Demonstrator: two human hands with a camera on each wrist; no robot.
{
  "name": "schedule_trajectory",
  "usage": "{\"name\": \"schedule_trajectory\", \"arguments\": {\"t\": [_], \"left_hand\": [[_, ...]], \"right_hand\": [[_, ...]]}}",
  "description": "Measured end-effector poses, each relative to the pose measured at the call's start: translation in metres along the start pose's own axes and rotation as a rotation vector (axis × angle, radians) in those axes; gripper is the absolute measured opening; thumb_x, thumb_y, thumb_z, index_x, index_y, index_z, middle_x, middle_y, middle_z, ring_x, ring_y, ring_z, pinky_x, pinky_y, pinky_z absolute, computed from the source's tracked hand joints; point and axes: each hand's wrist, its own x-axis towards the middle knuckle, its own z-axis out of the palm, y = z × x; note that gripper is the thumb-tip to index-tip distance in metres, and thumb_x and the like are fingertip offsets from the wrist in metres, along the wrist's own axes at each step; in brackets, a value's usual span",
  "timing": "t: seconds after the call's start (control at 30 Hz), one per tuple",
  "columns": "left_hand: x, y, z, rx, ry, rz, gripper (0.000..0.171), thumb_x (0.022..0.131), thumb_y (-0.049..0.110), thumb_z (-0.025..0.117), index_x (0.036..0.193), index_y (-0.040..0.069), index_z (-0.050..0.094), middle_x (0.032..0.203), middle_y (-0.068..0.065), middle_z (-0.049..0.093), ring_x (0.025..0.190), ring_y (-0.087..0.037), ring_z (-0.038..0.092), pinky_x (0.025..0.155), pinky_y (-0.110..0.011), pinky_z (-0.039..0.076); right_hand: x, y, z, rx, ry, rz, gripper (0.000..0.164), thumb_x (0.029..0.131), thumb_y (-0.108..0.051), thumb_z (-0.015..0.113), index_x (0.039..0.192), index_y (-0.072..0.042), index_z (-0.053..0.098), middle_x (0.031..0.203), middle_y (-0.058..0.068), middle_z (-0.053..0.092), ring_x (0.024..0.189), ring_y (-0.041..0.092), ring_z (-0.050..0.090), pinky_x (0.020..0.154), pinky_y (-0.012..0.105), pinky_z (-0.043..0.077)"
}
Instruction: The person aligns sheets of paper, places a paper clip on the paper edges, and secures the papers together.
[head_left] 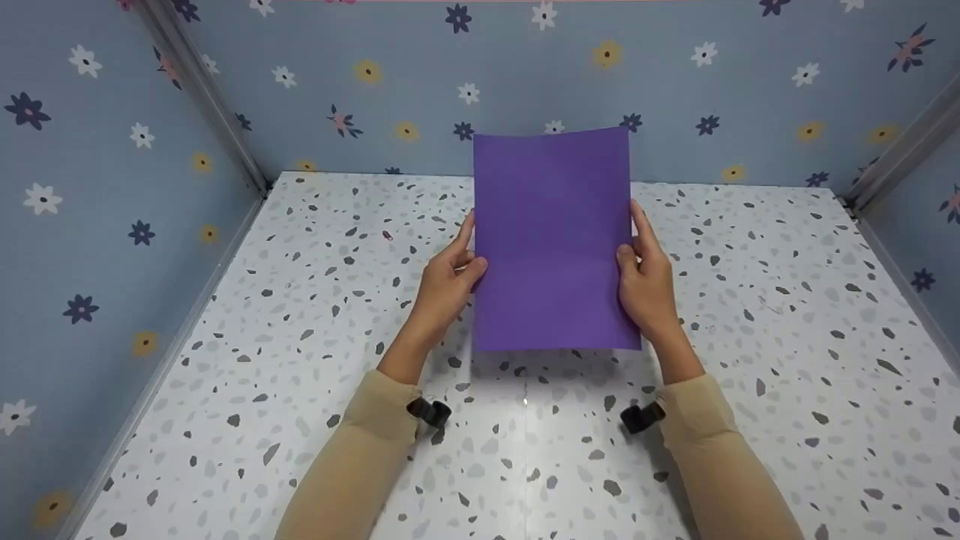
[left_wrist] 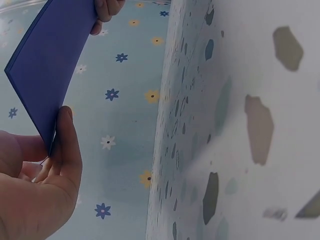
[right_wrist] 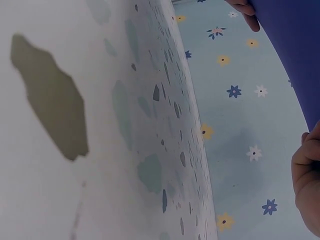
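A purple sheet of paper (head_left: 553, 225) is held up between the two hands, upright and tilted, with a faint crease across its lower half. On its left edge the left hand (head_left: 447, 286) pinches it, thumb on the near face and fingers behind. My right hand (head_left: 648, 289) grips the opposite edge the same way, slightly below mid-height. In the left wrist view the paper (left_wrist: 52, 60) is seen nearly edge-on, raised off the table. The right wrist view catches only part of the paper (right_wrist: 292, 45), with the right hand (right_wrist: 307, 180) at its edge.
The white speckled table (head_left: 300, 360) spreads beneath both forearms. Behind it rises a blue flowered wall panel (head_left: 420, 67), with another flowered side panel (head_left: 97, 247) at left and one at right. Black straps (head_left: 429, 412) show at both cuffs.
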Motion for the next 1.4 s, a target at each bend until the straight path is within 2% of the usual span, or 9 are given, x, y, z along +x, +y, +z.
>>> {"name": "schedule_trajectory", "arguments": {"t": [0.17,0.27,0.4,0.5,0.57,0.67,0.87,1.17,1.4], "left_hand": [[0.002,-0.001,0.002,-0.019,-0.019,-0.007,0.064,0.111,0.018,0.058,0.166,0.039,0.033,0.114,-0.008,0.073,0.097,-0.02,0.068,0.089,-0.035,0.057],[0.003,-0.001,0.002,-0.023,-0.035,0.004,0.06,0.112,0.026,0.057,0.167,0.037,0.034,0.11,-0.008,0.073,0.093,-0.02,0.067,0.087,-0.038,0.057],[0.003,-0.001,0.001,-0.035,-0.049,0.019,0.057,0.113,0.033,0.054,0.167,0.035,0.035,0.108,-0.009,0.072,0.091,-0.02,0.068,0.085,-0.039,0.058],[0.004,0.0,-0.003,-0.051,-0.039,0.031,0.055,0.113,0.031,0.055,0.166,0.032,0.039,0.113,-0.009,0.072,0.096,-0.022,0.07,0.09,-0.038,0.06],[0.005,0.0,-0.007,-0.045,-0.026,0.041,0.053,0.113,0.028,0.056,0.164,0.03,0.043,0.119,-0.008,0.073,0.101,-0.024,0.071,0.093,-0.036,0.06],[0.007,0.001,-0.013,-0.021,-0.007,0.043,0.048,0.112,0.026,0.057,0.16,0.027,0.051,0.126,-0.008,0.073,0.109,-0.027,0.071,0.097,-0.033,0.059],[0.013,0.005,-0.031,0.033,0.045,0.006,0.041,0.111,0.022,0.06,0.152,0.021,0.061,0.126,-0.008,0.073,0.113,-0.028,0.068,0.098,-0.033,0.058],[0.031,0.001,-0.06,0.28,0.1,-0.02,0.039,0.11,0.023,0.062,0.148,0.015,0.064,0.13,-0.014,0.072,0.115,-0.03,0.069,0.095,-0.036,0.057],[0.05,-0.01,-0.078,0.457,0.14,-0.039,0.039,0.109,0.021,0.06,0.147,0.013,0.065,0.13,-0.013,0.07,0.123,-0.029,0.065,0.103,-0.044,0.053]], "right_hand": [[0.001,0.001,-0.005,0.026,-0.001,0.008,0.062,0.112,-0.002,0.044,0.168,-0.024,0.034,0.113,0.022,0.072,0.093,0.022,0.061,0.082,0.029,0.045],[0.002,0.001,-0.009,0.041,-0.002,0.002,0.062,0.112,-0.002,0.044,0.169,-0.024,0.033,0.127,0.022,0.071,0.103,0.023,0.064,0.086,0.029,0.046],[0.003,0.001,-0.013,0.073,-0.006,0.008,0.062,0.112,-0.001,0.043,0.169,-0.022,0.031,0.149,0.017,0.061,0.116,0.023,0.066,0.092,0.027,0.049],[0.004,0.001,-0.017,0.072,-0.003,0.018,0.062,0.112,-0.002,0.043,0.169,-0.023,0.031,0.142,0.019,0.065,0.109,0.022,0.067,0.09,0.026,0.049],[0.004,0.002,-0.018,0.057,0.007,0.018,0.063,0.112,-0.002,0.043,0.169,-0.025,0.032,0.127,0.022,0.07,0.099,0.02,0.066,0.085,0.027,0.049],[0.005,0.002,-0.02,0.044,0.021,0.009,0.063,0.111,-0.001,0.044,0.169,-0.025,0.033,0.108,0.022,0.071,0.085,0.018,0.062,0.079,0.028,0.047],[0.005,0.003,-0.02,0.056,0.031,-0.016,0.062,0.11,0.0,0.045,0.168,-0.022,0.035,0.101,0.021,0.069,0.082,0.017,0.06,0.079,0.028,0.046],[0.006,0.004,-0.021,0.068,0.023,-0.006,0.062,0.111,-0.002,0.045,0.168,-0.025,0.035,0.103,0.021,0.07,0.084,0.019,0.06,0.079,0.03,0.046],[0.006,0.004,-0.022,0.071,0.034,-0.009,0.063,0.111,-0.001,0.045,0.168,-0.026,0.035,0.106,0.022,0.071,0.084,0.018,0.061,0.078,0.029,0.047]]}}
